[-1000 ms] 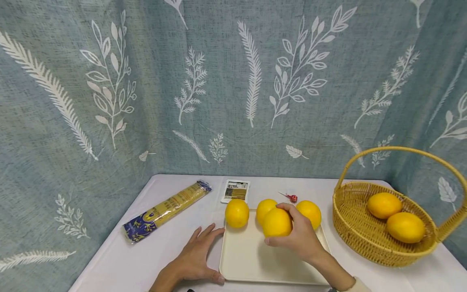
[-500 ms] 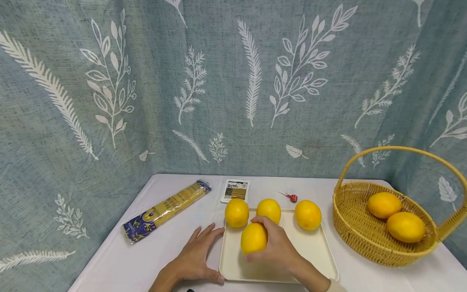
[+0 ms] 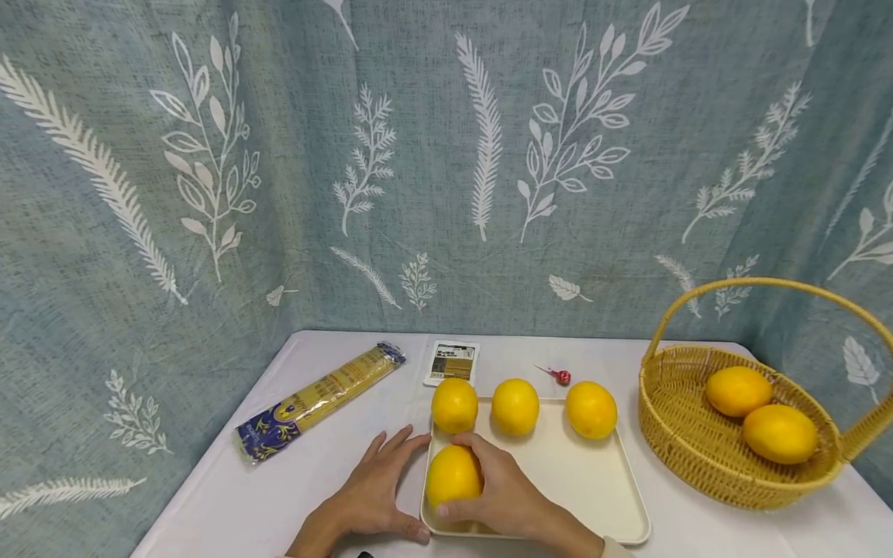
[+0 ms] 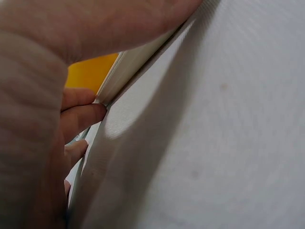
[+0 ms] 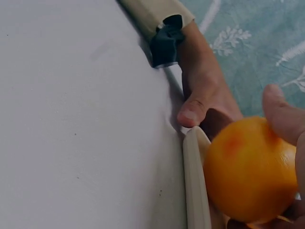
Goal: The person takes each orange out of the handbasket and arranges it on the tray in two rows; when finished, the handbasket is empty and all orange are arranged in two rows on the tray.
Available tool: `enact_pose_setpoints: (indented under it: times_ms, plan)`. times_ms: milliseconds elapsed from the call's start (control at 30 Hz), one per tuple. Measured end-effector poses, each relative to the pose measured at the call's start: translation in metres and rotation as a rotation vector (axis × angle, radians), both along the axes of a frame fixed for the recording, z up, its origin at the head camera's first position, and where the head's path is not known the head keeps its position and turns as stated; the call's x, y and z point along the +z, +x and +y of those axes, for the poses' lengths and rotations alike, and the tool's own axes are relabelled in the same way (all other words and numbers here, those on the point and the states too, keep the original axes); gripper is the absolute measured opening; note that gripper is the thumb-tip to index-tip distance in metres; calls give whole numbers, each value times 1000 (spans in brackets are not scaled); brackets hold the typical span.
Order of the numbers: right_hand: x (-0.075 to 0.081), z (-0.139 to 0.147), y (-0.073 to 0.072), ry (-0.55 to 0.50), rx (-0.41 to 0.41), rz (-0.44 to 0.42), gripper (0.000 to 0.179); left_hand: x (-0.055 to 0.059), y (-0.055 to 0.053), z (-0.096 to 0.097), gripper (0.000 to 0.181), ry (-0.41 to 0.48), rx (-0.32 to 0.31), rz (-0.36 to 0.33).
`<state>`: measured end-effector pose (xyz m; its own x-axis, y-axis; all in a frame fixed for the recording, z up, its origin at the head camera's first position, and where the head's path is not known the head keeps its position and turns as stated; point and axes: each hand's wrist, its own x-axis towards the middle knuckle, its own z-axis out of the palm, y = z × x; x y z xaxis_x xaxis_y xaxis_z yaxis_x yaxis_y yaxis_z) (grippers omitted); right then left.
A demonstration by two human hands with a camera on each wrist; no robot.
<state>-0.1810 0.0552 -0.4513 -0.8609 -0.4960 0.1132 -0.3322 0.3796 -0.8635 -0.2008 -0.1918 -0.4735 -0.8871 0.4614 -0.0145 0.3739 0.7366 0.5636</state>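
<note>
In the head view, my right hand (image 3: pixel 509 490) grips an orange (image 3: pixel 449 479) over the front left part of a cream tray (image 3: pixel 582 492). Thumb and fingers curl round its right side; the right wrist view shows this orange (image 5: pixel 250 169) close by the tray's rim (image 5: pixel 194 176). My left hand (image 3: pixel 377 488) lies on the table with fingers spread, thumb and index finger at the tray's left edge. Along the tray's back stand three more oranges: one at the left corner (image 3: pixel 455 404), a middle one (image 3: pixel 515 407) and a right one (image 3: pixel 591 409).
A wicker basket (image 3: pixel 687 457) with a tall handle holds two oranges (image 3: pixel 779 434) at the right. Behind the tray lie a flat white packet (image 3: pixel 452 363) and a red lollipop (image 3: pixel 561 377). A long pasta packet (image 3: pixel 321 401) lies at the left. A patterned curtain (image 3: pixel 446 170) hangs behind.
My right hand has carried its orange leftward and nearer, from beside the middle back orange to the tray's front left. My left hand has kept its place at the tray's edge.
</note>
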Motion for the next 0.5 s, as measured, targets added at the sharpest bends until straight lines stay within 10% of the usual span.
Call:
enact_pose_setpoints:
  times_ms: [500]
  plan:
    - [-1, 4, -3, -115, 136, -62, 67, 0, 1, 1, 123, 4, 2, 10]
